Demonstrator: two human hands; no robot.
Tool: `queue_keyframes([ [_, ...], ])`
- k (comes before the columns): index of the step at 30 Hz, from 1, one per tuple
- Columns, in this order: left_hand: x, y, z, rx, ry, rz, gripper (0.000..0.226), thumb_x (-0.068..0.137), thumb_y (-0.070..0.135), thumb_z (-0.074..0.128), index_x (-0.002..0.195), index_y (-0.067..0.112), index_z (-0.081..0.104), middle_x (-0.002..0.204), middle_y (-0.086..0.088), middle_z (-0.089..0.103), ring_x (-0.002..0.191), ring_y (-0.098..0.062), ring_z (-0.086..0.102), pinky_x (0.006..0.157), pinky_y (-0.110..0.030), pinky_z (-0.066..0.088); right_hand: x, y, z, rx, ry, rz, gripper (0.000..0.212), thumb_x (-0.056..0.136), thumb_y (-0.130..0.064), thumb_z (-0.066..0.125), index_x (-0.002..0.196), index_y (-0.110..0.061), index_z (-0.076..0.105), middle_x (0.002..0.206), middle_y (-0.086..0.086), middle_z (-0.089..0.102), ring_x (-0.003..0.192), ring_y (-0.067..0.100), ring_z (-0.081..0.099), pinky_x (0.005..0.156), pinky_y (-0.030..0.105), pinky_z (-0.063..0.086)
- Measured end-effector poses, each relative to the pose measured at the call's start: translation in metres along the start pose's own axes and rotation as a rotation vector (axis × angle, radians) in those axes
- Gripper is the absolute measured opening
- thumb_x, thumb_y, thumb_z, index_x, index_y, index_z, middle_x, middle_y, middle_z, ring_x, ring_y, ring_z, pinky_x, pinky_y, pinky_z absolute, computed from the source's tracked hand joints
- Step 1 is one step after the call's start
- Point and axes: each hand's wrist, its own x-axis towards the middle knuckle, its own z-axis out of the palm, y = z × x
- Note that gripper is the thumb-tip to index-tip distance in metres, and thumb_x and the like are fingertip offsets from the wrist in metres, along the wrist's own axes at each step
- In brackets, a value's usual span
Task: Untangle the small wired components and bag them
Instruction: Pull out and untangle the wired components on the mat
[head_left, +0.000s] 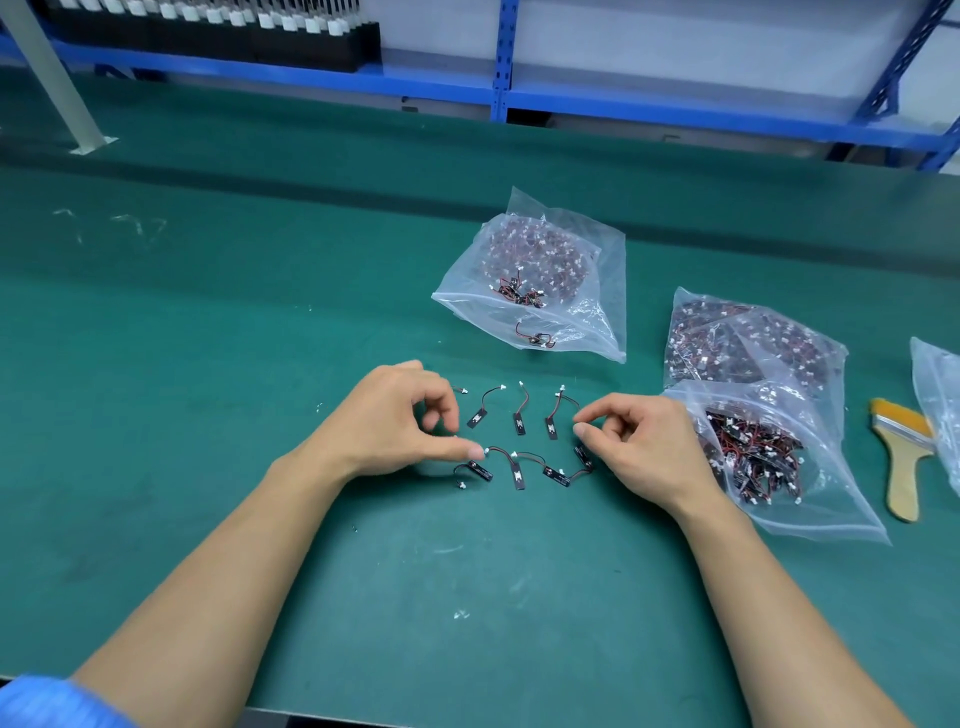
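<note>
Several small wired components (519, 421), black strips with thin wires and white plugs, lie spread in two loose rows on the green mat. My left hand (395, 421) rests at their left; its thumb tip touches a white plug of the front row, fingers curled and holding nothing. My right hand (639, 441) hovers at their right with thumb and forefinger slightly apart, nothing between them. An open clear bag (769, 457) full of tangled components lies just right of that hand. Another clear bag (540, 280) holding components lies behind the rows.
A third filled bag (748, 338) lies at the right, behind the open one. A yellow-bristled brush (901, 457) with a wooden handle lies farther right, beside the edge of one more bag (940, 410). Blue shelving (498, 62) runs along the back.
</note>
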Motion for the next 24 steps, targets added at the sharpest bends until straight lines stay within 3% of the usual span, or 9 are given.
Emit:
queue_keyframes([
  [4, 0.003, 0.001, 0.008, 0.076, -0.100, 0.017, 0.048, 0.050, 0.064, 0.088, 0.067, 0.029, 0.061, 0.061, 0.009, 0.054, 0.074, -0.012, 0.049, 0.060, -0.019, 0.037, 0.000, 0.000, -0.001, 0.011, -0.012, 0.008, 0.019, 0.080, -0.014, 0.079, 0.073, -0.031, 0.073, 0.044, -0.010, 0.049, 0.042, 0.004, 0.041, 0.052, 0.012, 0.036],
  [10, 0.003, -0.005, 0.003, 0.107, -0.107, 0.006, 0.048, 0.046, 0.060, 0.092, 0.069, 0.029, 0.063, 0.068, 0.015, 0.058, 0.075, -0.012, 0.050, 0.058, -0.016, 0.036, -0.002, -0.003, -0.005, -0.008, -0.091, -0.015, 0.015, 0.077, -0.017, 0.085, 0.079, -0.028, 0.074, 0.046, -0.012, 0.051, 0.044, 0.004, 0.042, 0.054, 0.011, 0.036],
  [19, 0.002, -0.012, -0.005, 0.048, -0.026, -0.020, 0.047, 0.045, 0.063, 0.088, 0.069, 0.028, 0.065, 0.064, 0.017, 0.055, 0.072, -0.012, 0.049, 0.056, -0.017, 0.035, -0.003, -0.005, -0.011, -0.018, -0.128, -0.042, 0.019, 0.079, -0.008, 0.081, 0.082, -0.026, 0.075, 0.047, -0.013, 0.050, 0.042, 0.003, 0.038, 0.052, 0.008, 0.033],
  [24, 0.003, -0.013, -0.004, 0.022, 0.116, -0.015, 0.037, 0.062, 0.061, 0.080, 0.063, 0.028, 0.064, 0.058, 0.012, 0.054, 0.070, -0.011, 0.051, 0.060, -0.016, 0.035, -0.004, -0.006, -0.011, -0.023, -0.118, -0.022, 0.020, 0.080, -0.004, 0.078, 0.081, -0.024, 0.076, 0.048, -0.012, 0.051, 0.041, 0.004, 0.038, 0.051, 0.009, 0.032],
])
